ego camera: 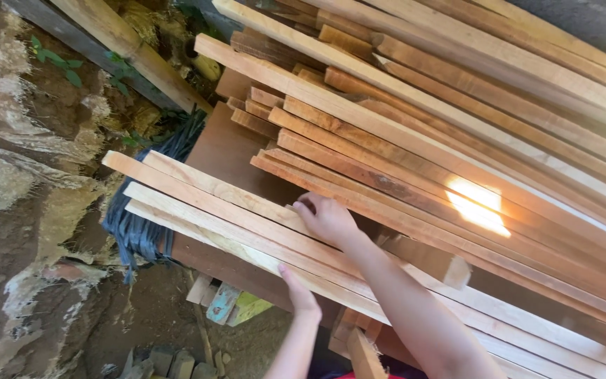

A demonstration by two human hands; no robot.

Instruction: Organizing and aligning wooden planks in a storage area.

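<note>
We see the right hand (326,219) lying knuckles-up on the top face of a pale wooden slat (226,188), its fingers curled down over the slat's far edge, so the hand is clamped on that slat. The right forearm runs straight from the lower edge of the picture up to this grip, wrist only slightly bent. Just below the grip, the left hand (297,291) comes up from the bottom edge with fingers together and extended, pressed against the near edge of the lowest pale slat (198,231); we cannot tell whether its fingers wrap underneath. The left forearm is slim in view and nearly upright.

The gripped slat belongs to a small set of pale slats lying side by side, sloping down to the right of the grip and jutting out to its left. Directly beneath them sits a dark brown board (226,151). Above and to the right of the grip rises a large stack of reddish slats (457,126), with a bright patch of sunlight (477,203) on it, near the right wrist. Left of the grip, a bundle of dark strapping (142,224) hangs beside the slat ends. Farther left is bare earth (15,210); below the left hand lie small wood offcuts (222,302).
</note>
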